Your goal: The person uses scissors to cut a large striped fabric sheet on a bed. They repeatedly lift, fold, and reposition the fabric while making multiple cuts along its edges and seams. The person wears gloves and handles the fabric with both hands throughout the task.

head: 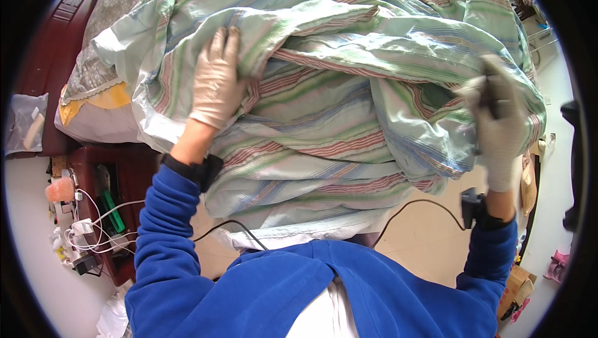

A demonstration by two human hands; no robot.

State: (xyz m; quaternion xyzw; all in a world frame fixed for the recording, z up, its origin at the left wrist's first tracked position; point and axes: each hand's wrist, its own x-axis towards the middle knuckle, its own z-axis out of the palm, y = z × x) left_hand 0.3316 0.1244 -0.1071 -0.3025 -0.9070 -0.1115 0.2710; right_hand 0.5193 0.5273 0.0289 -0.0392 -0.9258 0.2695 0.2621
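A striped cloth cover (327, 137), pale green with red, blue and green bands, lies in loose folds before me. My left hand (217, 76), in a thin whitish glove, rests on its left part with the fingers stretched over the fabric. Its thumb side meets a fold. Over the right part of the cover is my right hand (500, 109), also gloved and blurred, with a dark patch on it. Whether its fingers grip the cloth cannot be made out.
A patterned grey pillow (96, 69) and dark red wooden headboard (51, 53) stand at left. Below them, a bedside cabinet (135, 165) holds white cables (100, 240) and a green-handled object (113, 212). Black cords (420, 201) run near both wrists. A cardboard box (516, 286) sits lower right.
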